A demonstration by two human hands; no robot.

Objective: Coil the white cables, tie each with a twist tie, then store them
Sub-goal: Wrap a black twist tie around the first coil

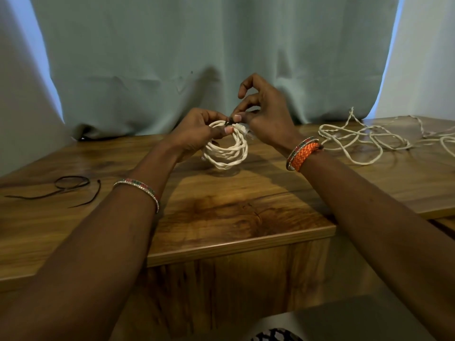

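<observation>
White coiled cable [225, 153], twisted strands.

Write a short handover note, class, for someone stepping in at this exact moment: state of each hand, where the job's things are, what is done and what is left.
Left hand: grips the coiled white twisted cable, held upright just above the brown wooden table.
Right hand: pinches the thin dark twist tie at the top of the coil.
Loose tangled white cable: lies uncoiled on the table, to the right.
Spare dark twist ties: lie on the table, to the left.
Done: one cable coiled.
Left: finish twisting this tie, coil and tie the loose cable, then store both. No storage place is visible.
</observation>
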